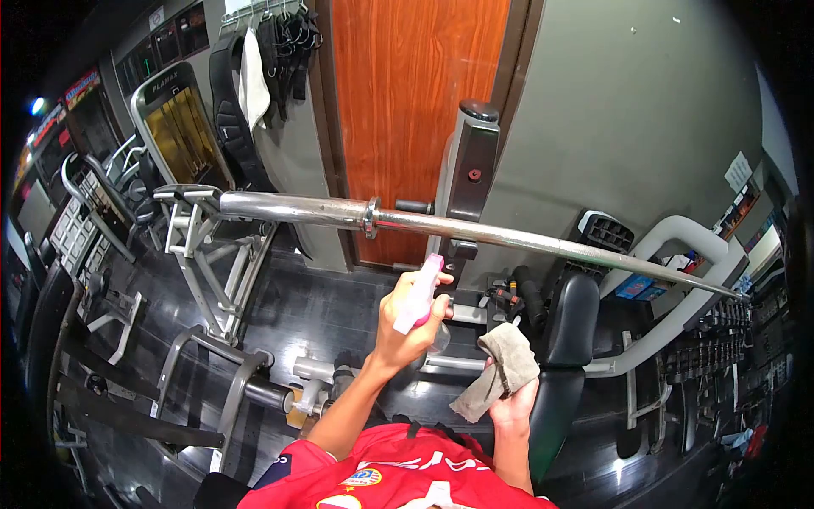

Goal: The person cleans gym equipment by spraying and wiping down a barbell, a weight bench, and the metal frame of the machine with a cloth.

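Note:
My left hand (400, 327) is wrapped around a spray bottle with a pink and white trigger head (421, 293). Its clear body shows partly below my fingers. The spray head points up toward a long metal barbell (509, 242), which crosses in front of me on its rack, without touching it. In my right hand (515, 405) is a crumpled grey-beige cloth (506, 366), draped over the fingers and hanging to the left. Both hands are below the bar and apart from each other.
Behind the bar stand a rack upright (471, 170) and a wooden door (407, 102). A black padded bench (570, 331) is at my right. Metal gym frames (216, 373) stand on the left, and dumbbell racks (712, 352) at the far right. Straps (284, 51) hang on the wall.

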A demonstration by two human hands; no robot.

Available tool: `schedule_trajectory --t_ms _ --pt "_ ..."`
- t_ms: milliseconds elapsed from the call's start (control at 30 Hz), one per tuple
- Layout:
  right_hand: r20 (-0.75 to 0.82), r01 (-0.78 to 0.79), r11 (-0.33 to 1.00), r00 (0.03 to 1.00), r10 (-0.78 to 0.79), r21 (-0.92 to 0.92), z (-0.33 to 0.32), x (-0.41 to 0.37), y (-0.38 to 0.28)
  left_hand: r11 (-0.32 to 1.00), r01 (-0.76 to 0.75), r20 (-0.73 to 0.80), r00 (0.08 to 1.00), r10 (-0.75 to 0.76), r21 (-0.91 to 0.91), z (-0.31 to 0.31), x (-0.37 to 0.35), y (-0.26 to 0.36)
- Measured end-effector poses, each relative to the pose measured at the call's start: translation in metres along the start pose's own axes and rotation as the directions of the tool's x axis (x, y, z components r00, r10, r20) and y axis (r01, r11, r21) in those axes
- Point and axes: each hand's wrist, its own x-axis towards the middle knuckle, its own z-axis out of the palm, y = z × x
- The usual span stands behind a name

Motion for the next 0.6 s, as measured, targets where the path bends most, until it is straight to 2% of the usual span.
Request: schedule_trajectory --t_ms 133,200,300,433,500,533,567,600 --pt "0.043 0.035 0.999 0.999 -0.033 -0.042 -0.004 -0.001 -0.003 0.997 0.060 -0.011 0.998 -0.061 -0.047 0.009 -0.001 -0.006" --pt "0.033 0.069 0.992 0.997 -0.065 -0.108 -0.005 -0.001 -0.004 0.999 0.033 -0.038 0.999 -0.033 -0.004 0.011 0.000 -0.005" --pt "0.020 0.050 0.997 0.999 -0.049 -0.061 0.004 -0.004 -0.009 0.996 -0.038 -0.042 0.998 0.042 0.082 0.014 0.003 -0.008" --pt "0.055 0.067 0.997 0.996 -0.065 -0.042 0.013 -0.006 -0.011 0.989 -0.051 -0.068 0.996 0.061 0.140 0.013 0.005 -0.013" --pt "0.076 0.165 0.985 0.984 -0.160 -0.057 0.024 -0.005 -0.011 0.988 -0.068 -0.088 0.993 0.081 0.140 0.014 0.008 -0.010" --pt "0.229 0.199 0.974 0.959 -0.170 -0.109 0.026 0.001 -0.015 0.987 -0.082 -0.110 0.989 0.097 0.138 0.014 0.009 -0.008" --pt "0.242 0.204 0.971 0.955 -0.169 -0.126 0.024 0.008 -0.018 0.987 -0.082 -0.108 0.989 0.097 0.139 0.016 0.009 -0.005" --pt "0.191 0.211 0.975 0.962 -0.195 -0.065 0.028 0.010 -0.020 0.993 -0.039 -0.139 0.989 0.053 0.107 0.017 0.010 -0.002"
